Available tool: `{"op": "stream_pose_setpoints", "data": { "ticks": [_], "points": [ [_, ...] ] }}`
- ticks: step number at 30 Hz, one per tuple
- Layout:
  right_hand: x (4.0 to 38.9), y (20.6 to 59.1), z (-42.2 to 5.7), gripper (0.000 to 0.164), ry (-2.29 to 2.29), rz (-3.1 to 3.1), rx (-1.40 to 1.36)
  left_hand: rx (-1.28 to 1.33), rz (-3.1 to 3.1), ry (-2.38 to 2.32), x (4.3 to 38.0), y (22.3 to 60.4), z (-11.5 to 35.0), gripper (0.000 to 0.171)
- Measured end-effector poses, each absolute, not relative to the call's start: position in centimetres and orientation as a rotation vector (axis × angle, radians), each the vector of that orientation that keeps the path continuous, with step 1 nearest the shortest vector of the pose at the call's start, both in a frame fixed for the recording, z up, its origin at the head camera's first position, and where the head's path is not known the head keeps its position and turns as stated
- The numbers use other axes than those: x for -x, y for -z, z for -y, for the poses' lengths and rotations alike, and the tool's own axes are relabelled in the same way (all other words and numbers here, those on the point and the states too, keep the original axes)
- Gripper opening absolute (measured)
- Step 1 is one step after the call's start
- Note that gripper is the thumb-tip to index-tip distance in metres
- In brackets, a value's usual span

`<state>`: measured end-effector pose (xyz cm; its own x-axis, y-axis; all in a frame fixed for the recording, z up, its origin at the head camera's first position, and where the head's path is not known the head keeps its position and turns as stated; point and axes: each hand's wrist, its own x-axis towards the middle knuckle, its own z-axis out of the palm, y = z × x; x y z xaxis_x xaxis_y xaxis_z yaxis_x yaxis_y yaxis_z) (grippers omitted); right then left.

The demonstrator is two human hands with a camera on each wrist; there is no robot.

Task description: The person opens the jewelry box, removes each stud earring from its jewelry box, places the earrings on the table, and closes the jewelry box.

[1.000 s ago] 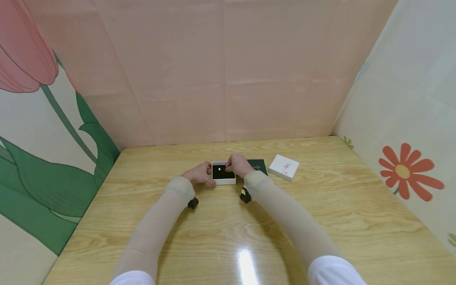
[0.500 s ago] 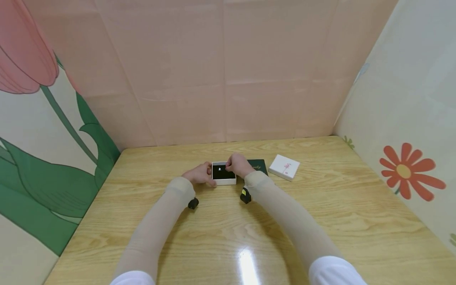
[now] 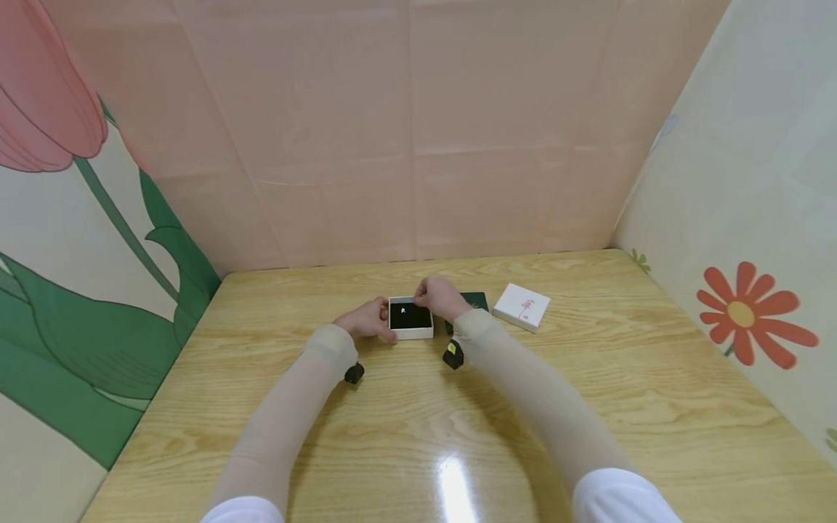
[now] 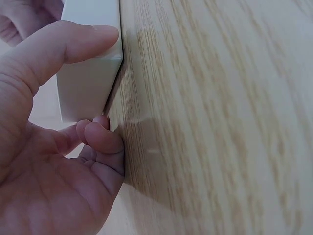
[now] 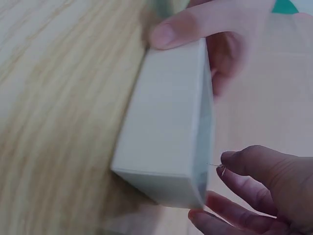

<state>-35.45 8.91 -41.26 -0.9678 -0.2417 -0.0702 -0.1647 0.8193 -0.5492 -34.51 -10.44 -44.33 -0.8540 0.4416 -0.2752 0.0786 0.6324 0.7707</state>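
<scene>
A small white box [image 3: 410, 334] lies open on the table with a black pad [image 3: 415, 316] inside, and a tiny bright star-shaped piece [image 3: 402, 310] sits at the pad's left. My left hand [image 3: 366, 319] grips the box's left end; in the left wrist view the thumb [image 4: 93, 41] lies along its front wall, the other fingers curled at the end wall. Above the box's right rear part is my right hand [image 3: 441, 296]. Its thumb and index finger pinch a tiny thin metal pin [image 5: 215, 165], seen in the right wrist view beside the box's open side; most of it is hidden.
A dark green flat box [image 3: 476, 300] with gold lettering lies right of the white box, partly behind my right hand. Further right rests a white square lid [image 3: 522, 306] with a pink flower print. The wooden table [image 3: 392, 421] ends at a pink cloth wall [image 3: 412, 181].
My right hand has lifted slightly and shifted back and right, uncovering more of the black pad's right side. The left hand and the white box have stayed in place.
</scene>
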Motion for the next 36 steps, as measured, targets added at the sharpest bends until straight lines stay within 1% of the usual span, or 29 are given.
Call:
{"op": "stream_pose_setpoints", "data": {
  "ticks": [8, 12, 17, 23, 26, 31, 36],
  "points": [
    [34.9, 39.2, -10.5, 0.018, 1.122, -2.767, 0.362, -0.419, -2.412, -1.124, 34.5, 44.4, 10.5, 0.076],
    [34.8, 38.7, -11.5, 0.023, 1.171, -2.764, 0.411, -0.413, -2.415, -1.13, 34.5, 44.5, 10.5, 0.078],
    [34.3, 38.5, -12.6, 0.02, 1.191, -2.762, 0.408, -0.417, -2.41, -1.146, 34.7, 44.7, 10.6, 0.077],
    [32.9, 39.1, -14.1, 0.018, 1.2, -2.756, 0.489, -0.414, -2.405, -1.146, 34.7, 44.7, 10.5, 0.077],
    [32.0, 39.2, -14.6, 0.018, 1.195, -2.744, 0.487, -0.404, -2.407, -1.14, 34.5, 44.4, 10.4, 0.079],
    [30.6, 39.2, -15.0, 0.016, 1.181, -2.703, 0.448, -0.387, -2.413, -1.13, 34.3, 44.1, 10.4, 0.08],
    [29.7, 39.9, -14.8, 0.014, 1.12, -2.66, 0.445, -0.401, -2.42, -1.113, 34.4, 44.3, 10.5, 0.079]
  ]
}}
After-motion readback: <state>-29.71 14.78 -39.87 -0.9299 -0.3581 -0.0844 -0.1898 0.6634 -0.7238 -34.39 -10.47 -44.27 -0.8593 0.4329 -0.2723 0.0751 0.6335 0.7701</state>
